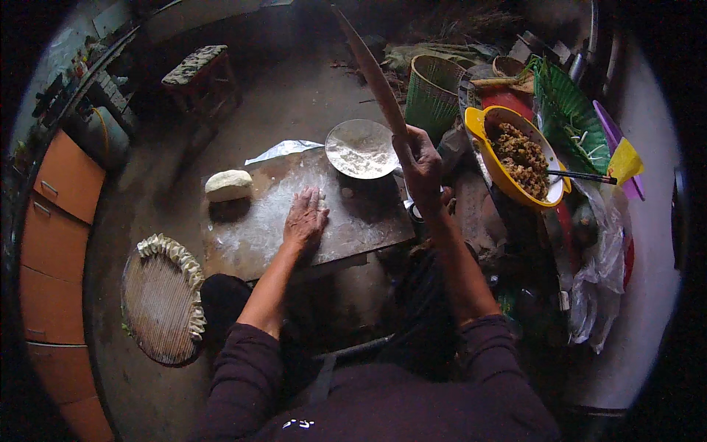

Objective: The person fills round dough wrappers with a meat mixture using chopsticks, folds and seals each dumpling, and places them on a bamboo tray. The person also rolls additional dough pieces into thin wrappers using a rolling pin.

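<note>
My right hand [421, 166] is raised at the right of a floured wooden board [265, 243], gripping a long tapered wooden rolling pin [378, 74] by its lower end. The pin points up and away from me. My left hand [306, 216] rests on the board, palm down, fingers close together. Something pale shows at its fingertips; whether the hand holds it is unclear. A small round piece of dough [347, 193] lies to its right. Beyond it, a metal bowl [337, 135] contains white flour [362, 160]. A thick log of dough [228, 185] sits at the board's left end.
Left of my knee, a round ridged tray [157, 309] carries a curved row of folded dumplings [194, 271]. At right stands a yellow bowl [497, 168] of chopped filling [519, 157] with chopsticks [585, 177]. Behind it are a green basket [433, 99] and a stool [196, 66].
</note>
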A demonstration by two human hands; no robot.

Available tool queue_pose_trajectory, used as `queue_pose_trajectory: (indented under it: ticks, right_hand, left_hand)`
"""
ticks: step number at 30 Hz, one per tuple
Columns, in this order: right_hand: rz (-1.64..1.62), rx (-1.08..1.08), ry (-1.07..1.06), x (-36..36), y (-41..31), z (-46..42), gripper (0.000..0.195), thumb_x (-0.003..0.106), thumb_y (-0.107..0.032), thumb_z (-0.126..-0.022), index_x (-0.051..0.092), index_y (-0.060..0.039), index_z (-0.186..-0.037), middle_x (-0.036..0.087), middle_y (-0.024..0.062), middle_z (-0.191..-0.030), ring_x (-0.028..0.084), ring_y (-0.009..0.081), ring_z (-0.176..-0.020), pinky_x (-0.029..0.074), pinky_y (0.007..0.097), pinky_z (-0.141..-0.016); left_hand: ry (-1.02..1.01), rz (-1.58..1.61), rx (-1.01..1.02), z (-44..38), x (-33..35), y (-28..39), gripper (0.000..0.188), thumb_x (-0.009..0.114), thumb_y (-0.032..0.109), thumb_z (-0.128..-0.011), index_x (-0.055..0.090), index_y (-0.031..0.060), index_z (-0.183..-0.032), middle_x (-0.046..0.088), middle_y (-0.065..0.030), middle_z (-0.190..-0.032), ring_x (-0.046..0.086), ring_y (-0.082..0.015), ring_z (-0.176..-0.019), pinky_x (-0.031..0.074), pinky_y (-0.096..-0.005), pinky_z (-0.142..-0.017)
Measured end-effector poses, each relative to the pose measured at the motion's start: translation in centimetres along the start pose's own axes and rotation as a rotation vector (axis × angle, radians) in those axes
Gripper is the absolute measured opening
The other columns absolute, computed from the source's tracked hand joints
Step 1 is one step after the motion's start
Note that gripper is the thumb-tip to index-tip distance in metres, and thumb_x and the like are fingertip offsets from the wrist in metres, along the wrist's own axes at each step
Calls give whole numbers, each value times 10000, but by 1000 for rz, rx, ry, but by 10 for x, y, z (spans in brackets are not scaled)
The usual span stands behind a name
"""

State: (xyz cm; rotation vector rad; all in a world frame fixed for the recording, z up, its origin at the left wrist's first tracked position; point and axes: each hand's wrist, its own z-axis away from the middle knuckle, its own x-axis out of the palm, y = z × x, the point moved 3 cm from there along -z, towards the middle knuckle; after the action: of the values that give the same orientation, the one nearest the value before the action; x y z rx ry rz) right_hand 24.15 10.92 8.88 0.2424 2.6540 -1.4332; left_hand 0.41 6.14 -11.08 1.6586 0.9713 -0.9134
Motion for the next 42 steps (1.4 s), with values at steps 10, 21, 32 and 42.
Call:
queue_pose_trajectory:
  ticks: [10, 21, 32, 42]
  right_hand:
    - [-113, 93, 50, -9, 73, 13, 256, 596, -169, -972, 581, -7, -1169, 579, -9, -935, 511, 56, -832, 429, 200, -729]
    - [-245, 207, -8, 5, 114, 15, 279, 617, -239, -967, 587, -15, -1130, 521, -44, -821, 460, 13, -709, 364, 168, -603]
    - [-9, 171, -109, 22, 105, 17, 309, 614, -260, -968, 627, 9, -1119, 615, 25, -878, 536, 99, -820, 445, 252, -757]
    - [4, 117, -154, 30, 96, 23, 288, 685, -310, -920, 659, -32, -987, 601, 19, -720, 521, 78, -711, 458, 268, -648]
  left_hand:
    - [154, 50, -149, -45, 50, 27, 631, 567, 401, -915, 397, 59, -1418, 378, -155, -1473, 327, -332, -1390, 196, -507, -1164]
    - [266, 127, -111, -37, 11, 36, 452, 665, 306, -864, 599, 18, -1205, 581, -204, -1271, 454, -382, -1293, 252, -493, -1139]
    - [443, 336, -741, 166, -278, -82, 328, 625, 81, -914, 614, 11, -1234, 656, -85, -1186, 603, -162, -1087, 444, -291, -972]
    - [495, 762, -594, 117, -241, -13, 270, 583, 91, -962, 607, -23, -1206, 677, -107, -1118, 617, -156, -1056, 441, -264, -972]
